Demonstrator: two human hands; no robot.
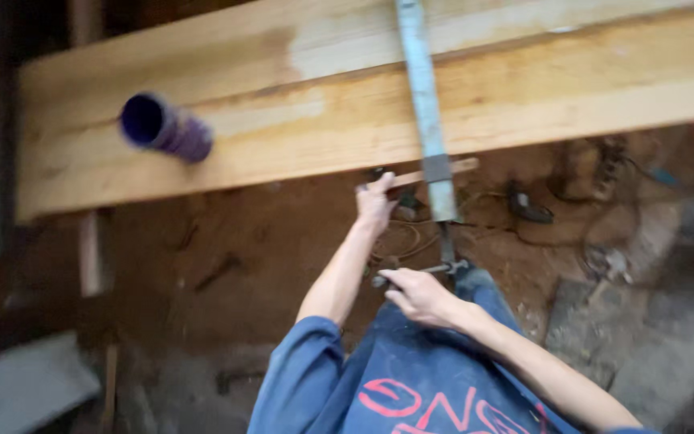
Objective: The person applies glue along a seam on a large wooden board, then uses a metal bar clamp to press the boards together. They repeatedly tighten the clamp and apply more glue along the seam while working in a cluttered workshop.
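Our left hand (374, 202) grips the small wooden block (431, 172) under the plank edge (283, 153), fingers closed round it. Our right hand (421, 296) pinches the bar clamp's (427, 112) screw handle (443, 268). We judge the clamp seated across the planks, tightening unfinished. A purple cup (165, 127) lies far left.

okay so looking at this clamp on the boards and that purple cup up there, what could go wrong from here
1. The purple cup lies on its side on the wooden boards; jolts might roll it off.
2. The left hand holds a small wooden strip by the bar clamp; fingers could get pinched there.
3. The right hand is at the clamp's screw handle; overtightening may dent the wood.
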